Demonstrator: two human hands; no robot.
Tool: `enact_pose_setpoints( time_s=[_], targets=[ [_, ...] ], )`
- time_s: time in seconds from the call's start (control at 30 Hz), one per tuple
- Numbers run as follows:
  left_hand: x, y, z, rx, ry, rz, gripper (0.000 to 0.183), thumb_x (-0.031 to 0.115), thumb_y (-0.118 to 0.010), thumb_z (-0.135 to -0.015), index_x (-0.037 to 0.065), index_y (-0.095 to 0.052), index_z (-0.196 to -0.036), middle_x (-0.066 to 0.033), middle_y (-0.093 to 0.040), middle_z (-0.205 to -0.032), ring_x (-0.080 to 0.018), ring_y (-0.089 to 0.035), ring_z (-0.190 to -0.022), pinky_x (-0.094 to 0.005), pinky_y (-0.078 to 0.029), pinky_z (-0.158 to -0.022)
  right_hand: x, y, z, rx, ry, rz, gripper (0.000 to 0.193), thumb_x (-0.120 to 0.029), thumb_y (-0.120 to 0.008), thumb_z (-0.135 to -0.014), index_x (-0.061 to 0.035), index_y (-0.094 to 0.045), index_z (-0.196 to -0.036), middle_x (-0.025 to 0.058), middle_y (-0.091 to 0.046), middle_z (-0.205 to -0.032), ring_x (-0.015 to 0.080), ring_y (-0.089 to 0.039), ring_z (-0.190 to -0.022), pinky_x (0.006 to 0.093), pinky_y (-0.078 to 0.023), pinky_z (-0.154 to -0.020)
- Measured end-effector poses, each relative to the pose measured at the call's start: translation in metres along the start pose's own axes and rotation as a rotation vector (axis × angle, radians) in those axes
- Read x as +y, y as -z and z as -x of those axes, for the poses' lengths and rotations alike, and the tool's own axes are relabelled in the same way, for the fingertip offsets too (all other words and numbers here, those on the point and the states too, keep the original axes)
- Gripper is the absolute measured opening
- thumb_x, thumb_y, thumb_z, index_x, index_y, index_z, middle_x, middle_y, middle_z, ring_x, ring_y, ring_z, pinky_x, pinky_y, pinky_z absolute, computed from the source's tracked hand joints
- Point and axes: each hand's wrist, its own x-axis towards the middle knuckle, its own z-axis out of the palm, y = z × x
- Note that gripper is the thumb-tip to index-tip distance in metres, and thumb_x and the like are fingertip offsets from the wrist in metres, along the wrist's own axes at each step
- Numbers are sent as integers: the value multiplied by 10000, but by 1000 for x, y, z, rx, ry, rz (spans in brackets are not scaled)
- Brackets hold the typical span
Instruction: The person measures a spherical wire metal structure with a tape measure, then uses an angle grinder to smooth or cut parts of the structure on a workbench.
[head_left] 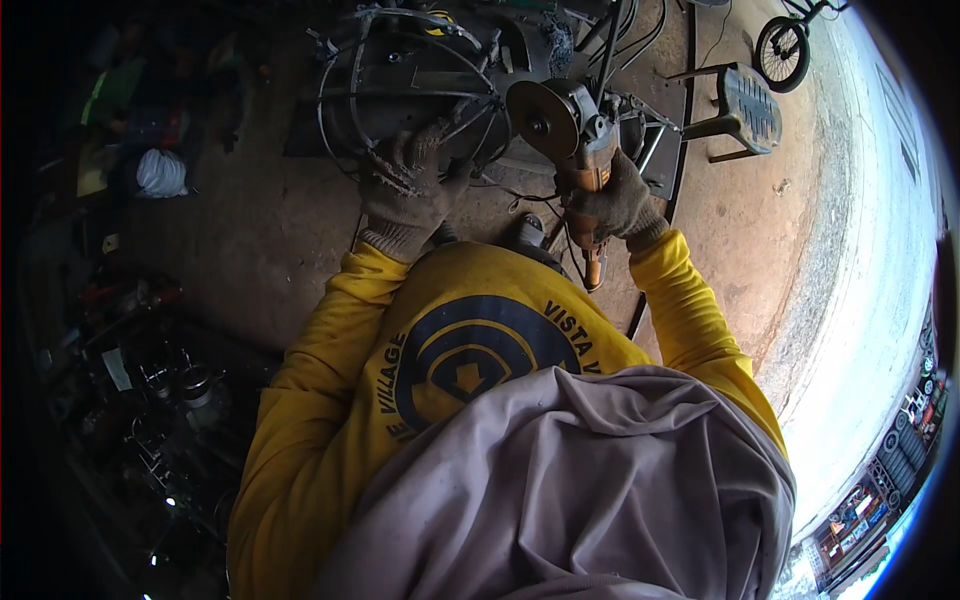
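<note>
In a dirty grey work glove, my right hand (612, 200) is wrapped around the orange body of an angle grinder (592, 172). Its round brown disc (541, 118) faces up, beside a round cage-like frame of bent metal rods (358, 85). My left hand (408, 185), gloved too, has its fingers closed at the near right side of that frame, around a rod there. The disc appears apart from the rods. Part of the left fingertips is hidden by the glove's own back.
A dark metal worktable (440, 85) bears the frame, with cables around it. A plastic chair (748, 110) and a bicycle wheel (782, 54) stand at the far right. On the left are a white bundle (161, 174) and cluttered metal parts (195, 385). My shoe (530, 232) is below the grinder.
</note>
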Motion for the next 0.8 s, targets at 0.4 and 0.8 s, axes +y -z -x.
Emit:
enact_pose_setpoints(
  time_s=[0.4, 0.8],
  targets=[
    [-4, -15, 7, 148, -56, -43, 557, 464, -824, -749, 162, -676, -1193, -65, -624, -1084, -282, -643, -988, -523, -553, -791, -2, 6, -12, -47, 46, 82, 623, -134, -852, -729, -7, -571, -1270, 91, -715, -1099, 187, -705, -955, 353, -576, -867],
    [1, -4, 0, 126, -65, 44, 519, 409, -838, -768, 68, -680, -1126, -53, -649, -1173, -280, -604, -1055, -457, -499, -907, 3, 14, -20, -63, 104, 78, 755, -172, -890, -691, -20, -551, -1348, 107, -664, -1266, 203, -636, -1134, 374, -502, -1007]
  ],
)
